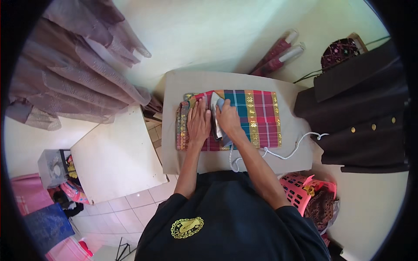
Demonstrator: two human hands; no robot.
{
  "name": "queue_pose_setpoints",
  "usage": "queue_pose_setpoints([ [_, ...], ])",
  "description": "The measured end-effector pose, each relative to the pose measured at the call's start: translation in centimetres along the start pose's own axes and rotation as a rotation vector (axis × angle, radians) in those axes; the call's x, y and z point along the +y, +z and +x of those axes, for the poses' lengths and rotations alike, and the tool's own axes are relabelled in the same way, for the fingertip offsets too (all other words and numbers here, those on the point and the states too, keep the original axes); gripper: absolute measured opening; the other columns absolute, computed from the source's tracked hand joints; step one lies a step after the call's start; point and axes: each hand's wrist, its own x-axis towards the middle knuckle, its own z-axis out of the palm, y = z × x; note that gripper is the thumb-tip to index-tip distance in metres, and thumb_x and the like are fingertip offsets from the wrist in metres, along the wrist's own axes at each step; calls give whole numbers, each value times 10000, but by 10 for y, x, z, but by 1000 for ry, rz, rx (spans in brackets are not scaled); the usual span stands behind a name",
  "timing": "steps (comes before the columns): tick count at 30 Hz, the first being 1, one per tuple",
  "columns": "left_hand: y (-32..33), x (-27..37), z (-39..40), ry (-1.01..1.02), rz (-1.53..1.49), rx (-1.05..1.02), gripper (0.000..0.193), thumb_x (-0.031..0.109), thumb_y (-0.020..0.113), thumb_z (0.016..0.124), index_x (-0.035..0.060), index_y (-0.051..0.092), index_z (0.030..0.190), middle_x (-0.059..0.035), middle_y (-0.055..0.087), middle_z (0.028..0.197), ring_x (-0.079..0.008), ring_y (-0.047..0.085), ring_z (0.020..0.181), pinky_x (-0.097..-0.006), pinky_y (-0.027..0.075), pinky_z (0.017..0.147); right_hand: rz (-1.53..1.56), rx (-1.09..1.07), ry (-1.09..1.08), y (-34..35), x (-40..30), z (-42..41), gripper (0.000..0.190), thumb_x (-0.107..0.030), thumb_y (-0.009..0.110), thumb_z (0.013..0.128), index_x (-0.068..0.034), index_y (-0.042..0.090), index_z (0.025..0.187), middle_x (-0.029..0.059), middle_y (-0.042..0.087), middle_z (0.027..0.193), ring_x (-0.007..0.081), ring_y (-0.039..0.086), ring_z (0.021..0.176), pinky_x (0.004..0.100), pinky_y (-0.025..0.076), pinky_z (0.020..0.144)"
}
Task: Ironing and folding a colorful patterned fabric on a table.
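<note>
A folded plaid cloth [264, 114] in red, teal and gold bands lies on a padded beige ironing surface [202, 163]. My right hand [228, 117] grips the handle of a clothes iron [215, 122], which is tilted up on its side with part of its pale face showing. Flat on the cloth's left part, my left hand [198, 122] presses down with fingers pointing away from me, close beside the iron. From the iron's rear, a white braided cord [287, 158] runs to the right across the surface.
Sheer mauve garments [65, 75] hang at the left above a white panel [120, 160]. A dark garment with gold buttons [359, 130] hangs at the right, near the surface's edge. Below it stands a pink laundry basket [295, 191] holding clothes. Wrapped rolls [272, 62] lean against the wall.
</note>
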Motion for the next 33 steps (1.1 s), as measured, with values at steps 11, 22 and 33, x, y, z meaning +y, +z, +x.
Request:
queue_pose_setpoints([
  [11,38,16,8,84,-383,-58,568,325,277,1077,11,253,1550,-185,316,1585,-353,317,1459,-421,247,1200,-3,36,-17,-12,24,-11,428,-303,608,944,76,472,1088,398,631,856,556,638,838,590,539,716],
  [22,46,15,3,105,-185,-35,525,322,257,1083,42,377,1510,-175,388,1549,-331,340,1450,-447,262,1189,-52,96,0,-29,49,-14,446,-352,631,936,57,515,1069,380,636,867,558,630,833,611,521,721],
  [33,71,47,23,94,-599,-74,495,272,292,1074,-16,395,1463,-245,421,1493,-381,364,1420,-480,249,1189,-102,202,-47,-28,57,-5,474,-357,606,942,72,514,1124,371,651,929,532,650,893,575,543,762],
])
